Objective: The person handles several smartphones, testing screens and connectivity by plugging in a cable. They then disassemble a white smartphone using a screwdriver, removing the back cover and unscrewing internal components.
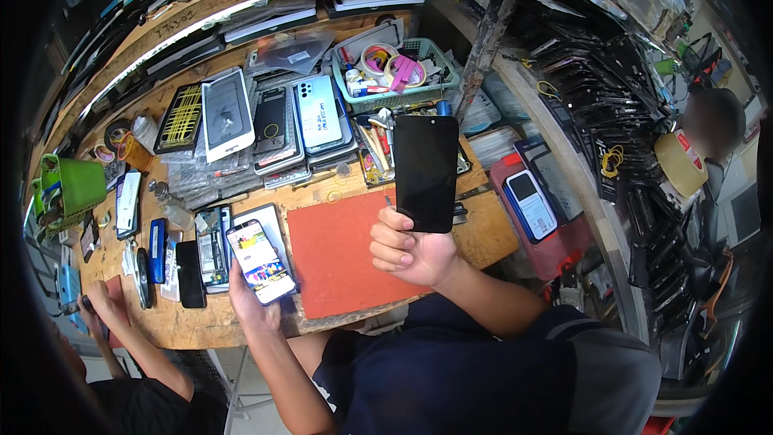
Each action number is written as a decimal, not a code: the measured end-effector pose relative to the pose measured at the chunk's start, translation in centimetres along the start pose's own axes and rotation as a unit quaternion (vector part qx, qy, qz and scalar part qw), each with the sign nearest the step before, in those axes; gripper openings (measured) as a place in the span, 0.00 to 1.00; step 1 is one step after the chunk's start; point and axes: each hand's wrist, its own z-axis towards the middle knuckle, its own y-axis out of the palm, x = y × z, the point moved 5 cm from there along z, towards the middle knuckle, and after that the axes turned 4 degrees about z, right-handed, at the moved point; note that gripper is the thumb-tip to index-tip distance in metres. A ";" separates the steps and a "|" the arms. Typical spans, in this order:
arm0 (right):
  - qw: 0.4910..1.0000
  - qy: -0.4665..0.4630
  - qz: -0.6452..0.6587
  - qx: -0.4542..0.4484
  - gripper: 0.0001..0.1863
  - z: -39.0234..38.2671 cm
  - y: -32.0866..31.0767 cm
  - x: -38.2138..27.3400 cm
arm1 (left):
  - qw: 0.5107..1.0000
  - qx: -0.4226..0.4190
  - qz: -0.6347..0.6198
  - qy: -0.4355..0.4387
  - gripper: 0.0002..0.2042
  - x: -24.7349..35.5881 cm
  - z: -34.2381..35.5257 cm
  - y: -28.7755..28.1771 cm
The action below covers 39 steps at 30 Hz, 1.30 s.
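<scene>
My right hand (415, 250), its fingers curled in and closed on the lower end of a black phone (425, 173). The phone stands nearly upright above these fingers, over the right side of the red mat (342, 254); its face is dark and glossy, with rounded corners, a thin rim and a small notch at the top edge. My left hand (256, 310), its fingers wrapped round the lower part of a lit phone (261, 264), which leans with its top to the left. Its screen shows a white ground, a yellow and pink picture above, blue and many-coloured pictures below, and text too small to read. The red mat lies between the two sets of fingers. To the left of my left fingers lie an opened phone (213, 250), its inner parts bare, and a dark-faced phone (192, 274). Labels and writing: beyond my fingers and between them, a light blue phone back (318, 113) bears rows of dark handwriting; to the right of my right fingers, a blue-edged phone (530, 205) carries a pale patch with fine print, unreadable at this size; farthest from my fingers, a wooden beam (233, 0) is marked with bold black handwritten strokes
</scene>
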 end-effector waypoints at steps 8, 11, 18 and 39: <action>0.965 -0.116 -0.153 0.177 0.18 -1.3 -2.2 -0.6 | 1.000 0.016 0.009 -0.010 0.22 0.1 0.5 -1.1; 0.901 -0.176 -0.281 0.279 0.12 -2.3 -3.1 -1.4 | 0.997 0.021 0.064 0.025 0.19 0.9 0.2 -1.2; 0.860 -0.103 -0.423 0.264 0.12 -3.4 -2.9 -0.7 | 0.969 0.002 0.235 0.072 0.18 1.4 1.1 -0.4; 0.823 -0.117 -0.519 0.199 0.17 -2.6 -1.2 -0.2 | 0.929 0.023 0.337 0.151 0.26 2.7 -0.6 -0.5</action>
